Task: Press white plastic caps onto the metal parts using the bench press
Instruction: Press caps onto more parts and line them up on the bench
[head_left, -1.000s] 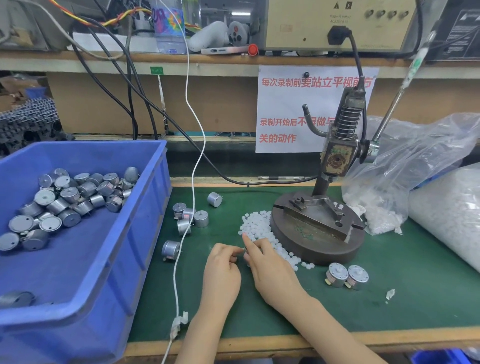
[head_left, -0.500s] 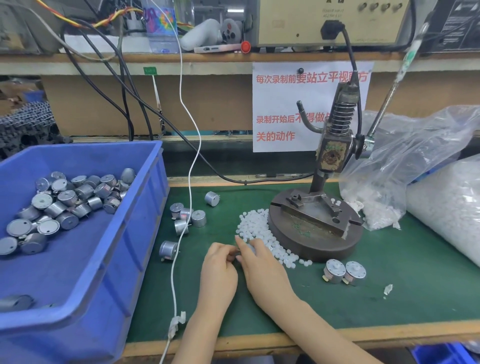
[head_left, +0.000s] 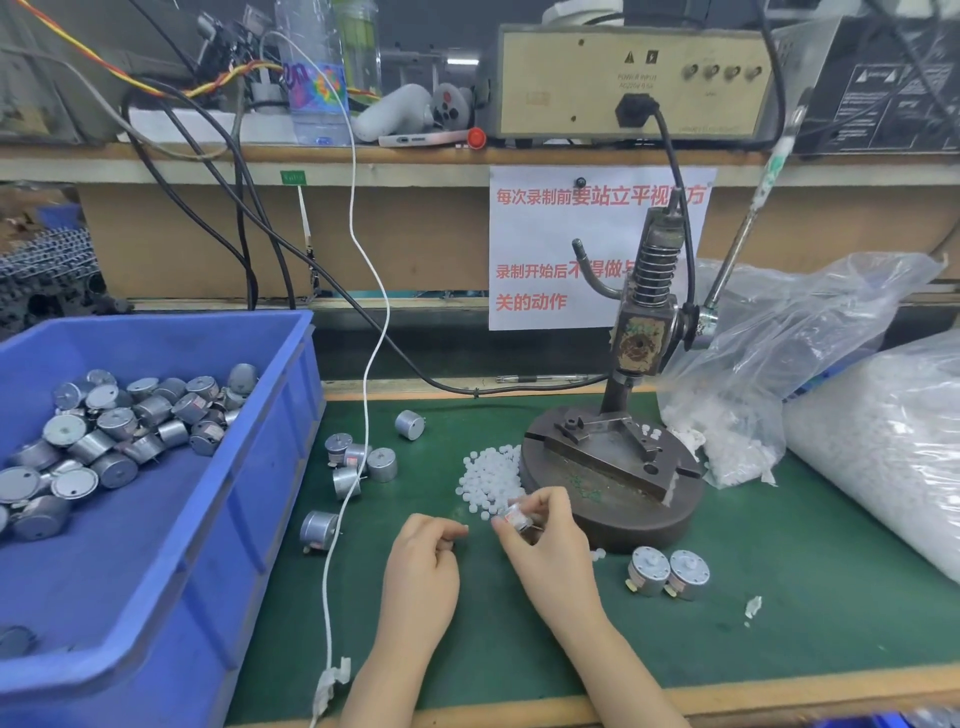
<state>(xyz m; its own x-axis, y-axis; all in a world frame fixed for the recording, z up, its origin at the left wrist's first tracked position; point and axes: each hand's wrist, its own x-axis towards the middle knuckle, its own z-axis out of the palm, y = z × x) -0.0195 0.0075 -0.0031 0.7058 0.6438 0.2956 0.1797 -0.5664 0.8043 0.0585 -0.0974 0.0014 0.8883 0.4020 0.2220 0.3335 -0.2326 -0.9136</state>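
Metal part (head_left: 516, 517) pinched by right hand (head_left: 553, 558) beside press base (head_left: 623, 512) rim.

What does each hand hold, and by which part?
The right hand pinches a small metal motor by its sides. The left hand is curled; whether it holds anything cannot be told.

Both forearms come in from bottom edge, bare, angled toward each other. L hand (head_left: 423, 564) is palm down, fingers curled, thumb tip against index tip; if sth is between them, cannot tell. R hand (head_left: 553, 556) is just beside it, raised a bit, thumb and fingers pinching a small part (head_left: 515, 518).
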